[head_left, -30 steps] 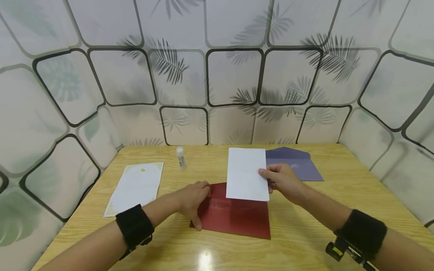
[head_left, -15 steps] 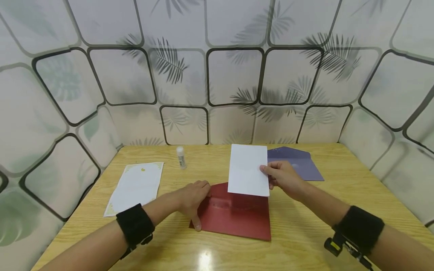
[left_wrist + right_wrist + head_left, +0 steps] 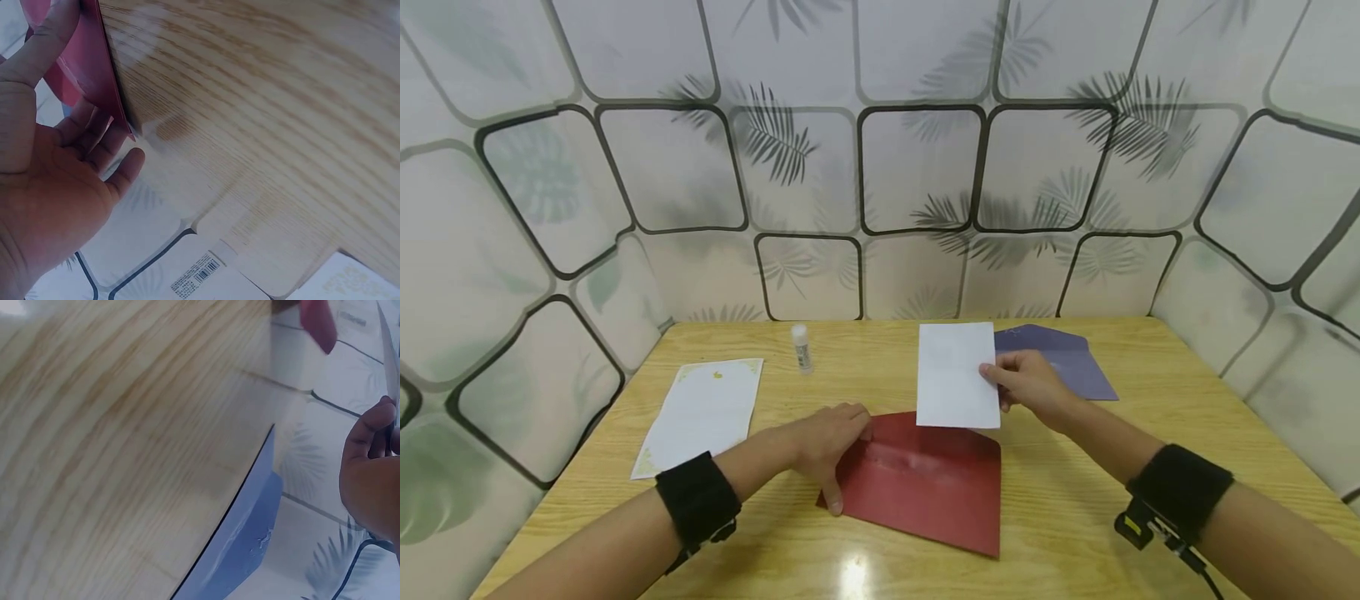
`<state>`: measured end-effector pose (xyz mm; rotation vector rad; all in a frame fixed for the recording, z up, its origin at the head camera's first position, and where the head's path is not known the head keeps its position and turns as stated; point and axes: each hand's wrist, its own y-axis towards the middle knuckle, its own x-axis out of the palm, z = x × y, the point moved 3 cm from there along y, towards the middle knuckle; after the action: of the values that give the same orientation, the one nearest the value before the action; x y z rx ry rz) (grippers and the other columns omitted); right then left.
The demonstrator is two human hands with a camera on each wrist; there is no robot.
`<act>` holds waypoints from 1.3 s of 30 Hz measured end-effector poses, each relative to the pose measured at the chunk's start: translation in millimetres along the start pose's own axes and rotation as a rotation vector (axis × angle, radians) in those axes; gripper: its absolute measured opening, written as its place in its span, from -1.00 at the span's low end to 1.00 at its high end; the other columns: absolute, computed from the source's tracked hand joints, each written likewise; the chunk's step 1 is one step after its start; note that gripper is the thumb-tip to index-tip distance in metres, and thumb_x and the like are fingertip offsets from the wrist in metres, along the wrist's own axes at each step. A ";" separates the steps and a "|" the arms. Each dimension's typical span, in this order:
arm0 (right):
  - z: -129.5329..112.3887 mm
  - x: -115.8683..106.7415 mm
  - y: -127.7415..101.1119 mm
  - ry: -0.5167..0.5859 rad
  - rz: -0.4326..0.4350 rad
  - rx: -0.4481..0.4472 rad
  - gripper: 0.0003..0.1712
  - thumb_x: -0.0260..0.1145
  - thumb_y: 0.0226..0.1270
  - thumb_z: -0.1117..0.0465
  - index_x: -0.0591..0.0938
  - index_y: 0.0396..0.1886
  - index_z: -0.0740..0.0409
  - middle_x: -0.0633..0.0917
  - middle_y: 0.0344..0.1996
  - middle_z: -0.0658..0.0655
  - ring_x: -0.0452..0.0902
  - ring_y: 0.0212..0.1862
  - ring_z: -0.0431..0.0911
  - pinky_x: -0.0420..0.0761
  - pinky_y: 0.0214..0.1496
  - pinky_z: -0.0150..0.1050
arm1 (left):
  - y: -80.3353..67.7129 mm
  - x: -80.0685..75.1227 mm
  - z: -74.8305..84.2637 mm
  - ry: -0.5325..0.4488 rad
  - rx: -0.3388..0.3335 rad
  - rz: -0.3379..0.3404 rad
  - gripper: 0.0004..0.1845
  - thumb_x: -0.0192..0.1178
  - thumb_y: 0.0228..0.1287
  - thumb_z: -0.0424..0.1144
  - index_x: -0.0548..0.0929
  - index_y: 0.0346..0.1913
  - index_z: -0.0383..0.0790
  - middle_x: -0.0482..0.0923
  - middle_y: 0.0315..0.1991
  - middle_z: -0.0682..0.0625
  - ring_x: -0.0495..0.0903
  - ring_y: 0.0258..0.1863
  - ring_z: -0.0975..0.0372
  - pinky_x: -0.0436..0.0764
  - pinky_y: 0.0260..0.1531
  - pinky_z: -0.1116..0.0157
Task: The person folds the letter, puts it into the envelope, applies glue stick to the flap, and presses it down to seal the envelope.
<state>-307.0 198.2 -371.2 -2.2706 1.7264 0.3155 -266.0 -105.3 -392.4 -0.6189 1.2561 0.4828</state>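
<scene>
One plain white paper (image 3: pixel 955 379) is held up off the light wood-grain worktop (image 3: pixel 775 537), slightly right of centre in the head view. The right hand (image 3: pixel 1033 385) has its grip narrowed on the paper's right edge, with the thumb lying on the side that faces the wearer and the fingers going behind. The lower edge of the paper overlaps, in that view, the far part of a red envelope (image 3: pixel 928 492).

The left hand (image 3: pixel 826 442) holds the left end of that envelope. Its grip is wide, the thumb at the near left corner and the fingers at the far side; the left wrist view shows the thumb across the red face.

A purple envelope (image 3: pixel 1086 375) lies beyond the right hand, its flap on the far side, its left part hidden behind the paper. Left of the paper, near the back edge, a small tube with a white cap (image 3: pixel 802 350) stands upright. Further left lies a white sheet with gold corner patterns (image 3: pixel 703 412), well apart from the red envelope. Each wrist wears a black band (image 3: pixel 697 508). Behind everything hangs pale cloth (image 3: pixel 917 167) printed with rounded squares and fern-like leaves.
</scene>
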 end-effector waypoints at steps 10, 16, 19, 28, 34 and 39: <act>20.6 4.3 8.1 -0.195 -0.032 -0.038 -0.66 0.26 0.48 0.12 0.62 -0.41 0.31 0.54 -0.69 0.05 0.48 -0.61 -0.10 0.62 -0.45 -0.08 | -0.2 2.4 -1.0 -0.015 0.014 -0.008 -0.01 0.73 -0.55 0.16 0.40 0.04 -0.10 0.39 -0.02 0.11 0.37 0.00 0.27 0.45 0.12 0.18; 20.4 7.1 7.0 -0.233 -0.041 -0.060 -0.65 0.27 0.47 0.10 0.62 -0.44 0.29 0.54 -0.71 0.06 0.48 -0.62 -0.08 0.60 -0.48 -0.10 | 0.1 2.2 -1.1 -0.017 0.015 -0.003 0.01 0.73 -0.56 0.16 0.40 0.05 -0.10 0.40 -0.01 0.10 0.38 0.02 0.26 0.46 0.13 0.17; 20.3 9.0 6.7 -0.247 -0.046 -0.055 -0.65 0.28 0.46 0.09 0.63 -0.44 0.27 0.54 -0.70 0.06 0.49 -0.61 -0.08 0.59 -0.48 -0.10 | -0.2 1.6 -0.3 -0.023 0.014 -0.003 0.02 0.73 -0.55 0.16 0.40 0.07 -0.10 0.41 0.01 0.09 0.38 0.03 0.25 0.46 0.15 0.16; 17.6 14.6 5.4 -0.294 -0.140 -0.079 -0.66 0.29 0.45 0.08 0.67 -0.43 0.25 0.55 -0.69 0.10 0.48 -0.63 -0.06 0.60 -0.50 -0.09 | -0.2 1.5 -1.0 -0.017 0.018 -0.005 0.02 0.72 -0.54 0.17 0.40 0.07 -0.11 0.41 0.01 0.09 0.38 0.03 0.25 0.47 0.13 0.17; 15.7 18.0 6.7 -0.323 -0.195 -0.092 -0.68 0.28 0.45 0.13 0.63 -0.47 0.24 0.50 -0.71 0.06 0.34 -0.65 -0.15 0.46 -0.56 -0.26 | 0.5 1.4 -0.8 -0.007 0.026 -0.004 0.01 0.72 -0.54 0.16 0.41 0.07 -0.10 0.41 0.02 0.09 0.39 0.06 0.24 0.47 0.15 0.14; 15.4 22.0 8.0 -0.374 -0.244 -0.131 -0.70 0.29 0.44 0.16 0.64 -0.48 0.23 0.47 -0.72 -0.04 0.29 -0.66 -0.22 0.38 -0.59 -0.31 | 0.7 0.4 -0.6 -0.010 0.028 -0.006 0.01 0.72 -0.54 0.17 0.41 0.07 -0.10 0.41 0.02 0.09 0.39 0.06 0.24 0.46 0.16 0.12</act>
<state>-309.0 181.6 -393.6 -2.2957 1.2635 0.7626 -266.8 -105.2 -393.1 -0.5958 1.2496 0.4624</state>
